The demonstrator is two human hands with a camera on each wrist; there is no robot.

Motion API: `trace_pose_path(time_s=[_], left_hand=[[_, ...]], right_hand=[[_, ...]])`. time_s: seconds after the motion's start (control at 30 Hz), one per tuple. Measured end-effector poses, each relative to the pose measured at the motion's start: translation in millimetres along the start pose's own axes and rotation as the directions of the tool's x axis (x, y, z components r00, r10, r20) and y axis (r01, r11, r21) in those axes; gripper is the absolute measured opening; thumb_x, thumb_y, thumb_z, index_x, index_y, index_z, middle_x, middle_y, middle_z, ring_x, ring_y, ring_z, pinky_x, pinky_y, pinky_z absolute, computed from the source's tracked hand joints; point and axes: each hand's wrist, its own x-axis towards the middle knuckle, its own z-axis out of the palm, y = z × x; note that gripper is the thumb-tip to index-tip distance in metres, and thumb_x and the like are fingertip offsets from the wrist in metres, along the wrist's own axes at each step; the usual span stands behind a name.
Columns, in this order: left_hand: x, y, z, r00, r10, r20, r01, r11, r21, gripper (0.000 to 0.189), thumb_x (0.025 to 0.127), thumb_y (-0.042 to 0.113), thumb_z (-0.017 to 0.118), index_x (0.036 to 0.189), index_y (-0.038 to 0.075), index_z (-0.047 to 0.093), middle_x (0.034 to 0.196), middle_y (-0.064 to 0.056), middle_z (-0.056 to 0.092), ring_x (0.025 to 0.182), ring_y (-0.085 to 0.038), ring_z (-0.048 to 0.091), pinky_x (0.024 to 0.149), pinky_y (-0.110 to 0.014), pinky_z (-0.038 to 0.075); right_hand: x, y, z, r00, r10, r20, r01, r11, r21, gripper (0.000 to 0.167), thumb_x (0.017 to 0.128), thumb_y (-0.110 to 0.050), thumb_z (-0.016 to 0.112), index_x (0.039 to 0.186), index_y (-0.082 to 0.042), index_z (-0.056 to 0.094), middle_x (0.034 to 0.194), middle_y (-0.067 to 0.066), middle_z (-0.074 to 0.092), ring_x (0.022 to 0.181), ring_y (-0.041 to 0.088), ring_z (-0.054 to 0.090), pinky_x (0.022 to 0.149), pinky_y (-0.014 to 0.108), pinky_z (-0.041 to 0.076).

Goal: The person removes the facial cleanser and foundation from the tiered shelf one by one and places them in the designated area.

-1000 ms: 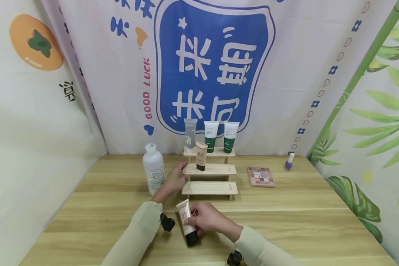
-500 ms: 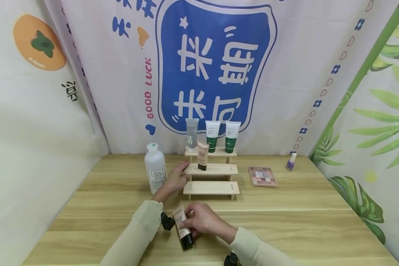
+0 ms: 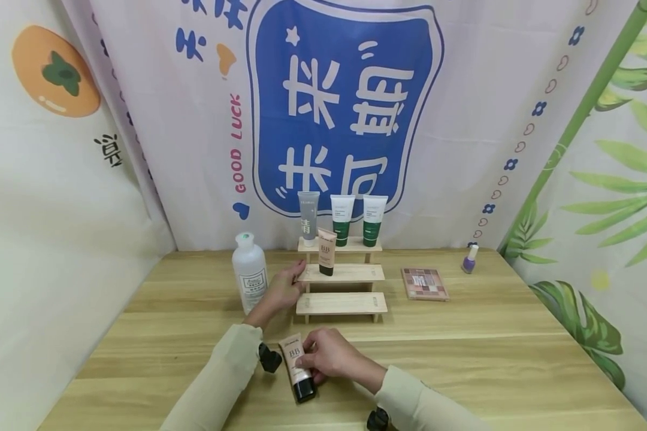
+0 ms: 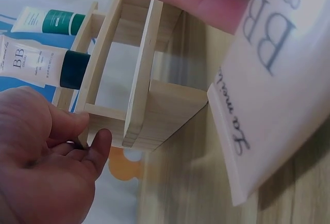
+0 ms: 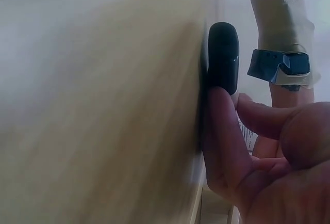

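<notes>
My right hand [image 3: 331,353] pinches a pink BB cream tube [image 3: 295,359] with a black cap, tilted low over the table in front of the stand. In the right wrist view its cap [image 5: 223,53] shows close to the tabletop, and the rest of the tube is mostly hidden by fingers. My left hand [image 3: 284,287] holds the left end of the three-tier wooden stand [image 3: 342,304]; the left wrist view shows thumb and fingers [image 4: 100,149] pinching a tier's end. A second BB cream tube [image 3: 326,251] stands cap down on the middle tier. The lowest tier is bare.
A grey tube [image 3: 308,218] and two white-and-green tubes [image 3: 342,220] stand on the top tier. Left of the stand is a large white bottle [image 3: 250,275], close to my left forearm. An eyeshadow palette [image 3: 425,284] and purple nail polish [image 3: 469,261] are on the right.
The held BB cream tube has moved slightly left and lower in the head view, along with my right hand. My left hand keeps its hold on the stand.
</notes>
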Motion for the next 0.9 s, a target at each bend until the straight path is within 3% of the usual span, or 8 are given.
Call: trace_pose_path(time_s=[0.7,0.9], left_hand=[[-1.8,-1.3,-4.0,1.000,0.001,0.001,-0.001,1.000,-0.002,0.056,0.096,0.011,0.056,0.149,0.006,0.038,0.158,-0.011,0.029,0.143,-0.035,0.031,0.117,-0.046,0.026],[-3.0,-2.0,-2.6,1.000,-0.017,0.009,0.017,1.000,-0.024,0.057,0.095,0.009,0.057,0.149,0.009,0.037,0.159,-0.008,0.027,0.143,-0.033,0.031,0.116,-0.045,0.028]], right_hand=[[-0.4,-3,1,1.000,-0.010,0.015,0.010,1.000,-0.019,0.016,0.084,-0.010,0.076,0.090,0.001,0.066,0.063,0.003,0.064,0.044,0.015,0.062,0.041,0.029,0.055],[2.9,-5,-18,0.998,-0.052,-0.021,0.050,0.996,-0.073,0.016,0.089,-0.020,0.069,0.091,-0.004,0.069,0.065,0.006,0.067,0.048,0.015,0.064,0.044,0.028,0.054]])
